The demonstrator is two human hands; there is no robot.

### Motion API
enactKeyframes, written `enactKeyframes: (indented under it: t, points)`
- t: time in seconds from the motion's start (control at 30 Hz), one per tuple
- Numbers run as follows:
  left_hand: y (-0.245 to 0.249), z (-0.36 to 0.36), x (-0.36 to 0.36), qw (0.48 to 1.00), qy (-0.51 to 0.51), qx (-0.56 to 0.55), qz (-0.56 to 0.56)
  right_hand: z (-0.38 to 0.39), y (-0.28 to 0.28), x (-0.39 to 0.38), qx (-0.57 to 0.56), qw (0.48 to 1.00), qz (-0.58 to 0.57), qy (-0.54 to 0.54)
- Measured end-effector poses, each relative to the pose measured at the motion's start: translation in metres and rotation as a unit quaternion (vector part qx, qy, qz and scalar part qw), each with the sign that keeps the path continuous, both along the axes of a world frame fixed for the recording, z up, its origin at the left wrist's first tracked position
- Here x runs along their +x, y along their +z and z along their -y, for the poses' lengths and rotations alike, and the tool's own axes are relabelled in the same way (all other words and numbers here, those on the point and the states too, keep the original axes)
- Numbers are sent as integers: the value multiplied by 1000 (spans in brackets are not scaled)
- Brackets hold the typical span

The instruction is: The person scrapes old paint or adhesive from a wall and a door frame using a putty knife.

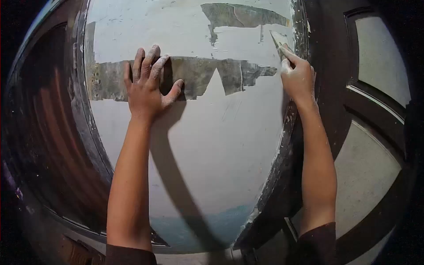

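Note:
My left hand [148, 90] lies on the wall with its fingers spread and holds nothing. White powder or paste coats its fingertips, which reach over a bare grey-brown strip [194, 75]. At the upper right, my right hand [298, 75] grips a scraper [277, 39], its blade against the white coating close to the dark frame. White coating [212, 145] covers most of the wall, and a second bare patch [240, 17] shows above the strip. White smears mark the fingers of my right hand.
A dark frame edge [274, 181] flecked with white runs down the right of the wall. Beyond it stands a dark door with pale panels [384, 57]. At left is a dark frame around a brown panel [57, 132]. Blue-grey colour [203, 227] shows low on the wall.

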State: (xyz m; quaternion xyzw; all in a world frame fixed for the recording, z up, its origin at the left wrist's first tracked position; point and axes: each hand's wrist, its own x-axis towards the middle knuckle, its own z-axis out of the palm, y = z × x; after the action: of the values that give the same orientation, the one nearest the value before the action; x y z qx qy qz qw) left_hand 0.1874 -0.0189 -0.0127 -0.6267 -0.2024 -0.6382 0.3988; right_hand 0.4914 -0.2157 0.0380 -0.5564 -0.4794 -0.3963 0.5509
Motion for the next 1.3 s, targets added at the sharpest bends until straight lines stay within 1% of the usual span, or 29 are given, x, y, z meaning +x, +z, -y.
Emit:
enactKeyframes:
  t: [0.03,0.07,0.13,0.2,0.27,0.33,0.37,0.43,0.47,0.53,0.57,0.6,0.63,0.67,0.73,0.83,0.87,0.93,1.03,1.07,1.13,1.23,1.27,1.3]
  points:
    - [0,0,0,1000,3,-4,0,0,-5,1,8,1000,22,-2]
    - [0,0,0,1000,7,-6,1,-4,-9,5,15,999,40,31]
    - [1,2,0,1000,8,-7,6,-8,-12,10,12,999,14,38]
    - [1,4,-1,1000,2,-8,-8,-6,4,2,29,999,21,31]
    - [2,4,-2,1000,1,-12,-13,-5,20,3,-7,1000,-5,-11]
    - [1,3,-1,1000,-2,-7,-8,-3,23,10,-17,1000,-3,-5]
    - [1,2,0,1000,1,-5,1,-1,17,11,-20,1000,-3,-6]
    - [2,0,0,1000,1,-6,2,4,-3,7,-6,999,38,2]
    - [0,1,0,1000,1,-4,3,12,-9,-4,-36,999,5,-27]
    - [0,2,0,1000,6,-13,4,3,-13,6,-3,1000,25,14]
    - [0,0,0,1000,3,-7,5,3,-7,2,-4,1000,24,15]
    - [2,1,0,1000,0,0,5,4,4,-4,-24,1000,-15,4]
    - [0,5,0,1000,5,-22,1,2,14,-5,-44,998,-54,-7]
    - [1,3,0,1000,0,-12,2,-2,20,0,-8,1000,-5,0]
    - [1,2,-1,1000,2,-12,0,-5,29,8,10,1000,8,11]
    - [1,-1,-1,1000,-3,-6,-2,3,14,2,-19,1000,-22,3]
    - [0,-1,-2,1000,-2,-8,-1,1,2,7,-1,1000,6,-2]
    - [1,1,-1,1000,-7,-8,0,-5,-14,21,5,1000,22,4]
    - [1,4,-2,1000,-5,-10,-8,-5,-1,19,13,1000,5,13]
    - [1,4,-2,1000,-4,-6,-14,2,11,8,-18,999,-28,0]
    - [2,9,-3,1000,2,-23,-15,-2,24,15,-2,1000,9,-11]
    - [1,7,-4,1000,2,-8,-17,13,19,-1,-35,999,-18,-9]
    - [1,6,-3,1000,2,-7,-16,11,8,10,-25,1000,15,-5]
    - [1,6,-3,1000,0,-8,-15,15,-5,5,-31,999,17,-3]
